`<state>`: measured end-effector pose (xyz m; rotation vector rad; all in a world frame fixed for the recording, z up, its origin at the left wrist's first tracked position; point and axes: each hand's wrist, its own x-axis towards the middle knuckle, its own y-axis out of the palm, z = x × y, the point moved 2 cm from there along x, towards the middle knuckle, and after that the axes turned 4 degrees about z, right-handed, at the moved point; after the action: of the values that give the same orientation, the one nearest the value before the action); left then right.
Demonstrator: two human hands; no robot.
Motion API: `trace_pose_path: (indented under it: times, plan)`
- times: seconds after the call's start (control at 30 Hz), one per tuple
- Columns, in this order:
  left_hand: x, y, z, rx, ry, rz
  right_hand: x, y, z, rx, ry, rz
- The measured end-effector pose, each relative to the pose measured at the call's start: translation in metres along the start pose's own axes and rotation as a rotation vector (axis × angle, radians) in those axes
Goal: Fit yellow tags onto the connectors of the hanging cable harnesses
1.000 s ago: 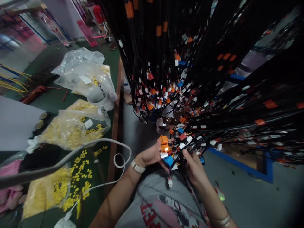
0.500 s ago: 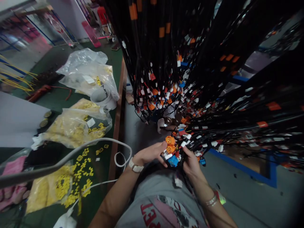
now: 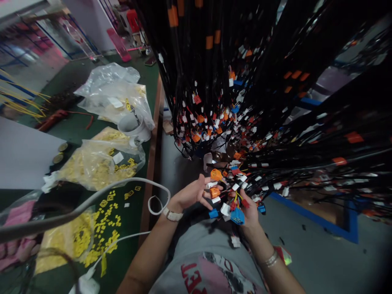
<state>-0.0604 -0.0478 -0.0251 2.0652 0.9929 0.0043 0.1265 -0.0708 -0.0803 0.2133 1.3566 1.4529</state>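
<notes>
My left hand (image 3: 193, 193) has its fingers spread, palm partly turned up. Against its fingertips lie an orange connector (image 3: 216, 175) and a second, smaller orange connector (image 3: 214, 192), both on dark wires. My right hand (image 3: 250, 212) is closed around the end of a wire harness (image 3: 254, 185). Out of that grip stick a large blue connector (image 3: 237, 217), a white connector (image 3: 226, 209) and small red ones. A smaller blue connector (image 3: 213, 213) hangs just below my left fingers. Another white connector (image 3: 235, 241) dangles before my shirt.
Many black harnesses (image 3: 196, 73) with coloured connectors hang ahead and to the right. On the left, a green bench (image 3: 128, 216) bears bags of yellow parts (image 3: 92, 163), loose yellow pieces, a white cup (image 3: 134, 128) and a grey cable (image 3: 122, 183). A blue frame (image 3: 318, 220) stands lower right.
My left hand has loosened and spread its fingers, drawing slightly left. The connectors have fanned apart, and the large blue one has shifted right, to my right hand.
</notes>
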Motion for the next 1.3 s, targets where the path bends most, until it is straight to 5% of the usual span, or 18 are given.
trace_pose_path:
  times: [0.17, 0.4, 0.63, 0.97, 1.3]
  plan:
    - [-0.001, 0.000, -0.004, -0.051, 0.024, -0.026, -0.004, 0.001, -0.001, -0.005, 0.079, 0.035]
    - [-0.003, -0.001, -0.006, 0.025, 0.034, -0.255, -0.005, 0.000, -0.003, 0.018, 0.096, 0.076]
    - [0.002, -0.009, 0.006, 0.166, 0.032, -0.319, 0.000, 0.009, -0.001, 0.065, -0.043, -0.015]
    - [-0.005, -0.015, 0.002, 0.342, 0.054, -0.549, 0.007, 0.030, 0.002, 0.096, 0.021, -0.121]
    - [-0.012, -0.020, 0.013, 0.443, 0.080, -0.585, 0.016, 0.033, 0.002, 0.140, -0.016, -0.171]
